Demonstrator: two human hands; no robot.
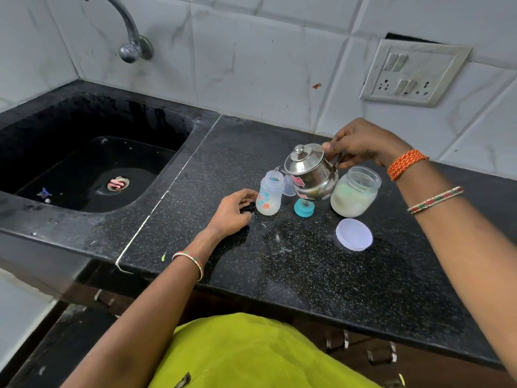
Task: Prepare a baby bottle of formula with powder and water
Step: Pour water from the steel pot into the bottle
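A small steel kettle (309, 170) is tilted to the left, its spout over the open mouth of a clear baby bottle (268, 196) that stands on the black counter (293, 270). My right hand (355, 144) grips the kettle's handle from behind. My left hand (235, 212) rests on the counter just left of the bottle, fingers curled near its base; whether they touch it I cannot tell. Whitish contents show low in the bottle. An open jar of powder (354, 191) stands right of the kettle.
The teal bottle ring with its teat (303, 206) lies in front of the kettle, a clear cap (288, 186) behind the bottle. The jar's white lid (354, 234) lies flat nearer me. A black sink (84, 158) and tap (131, 37) are left; a wall socket (411, 72) is right.
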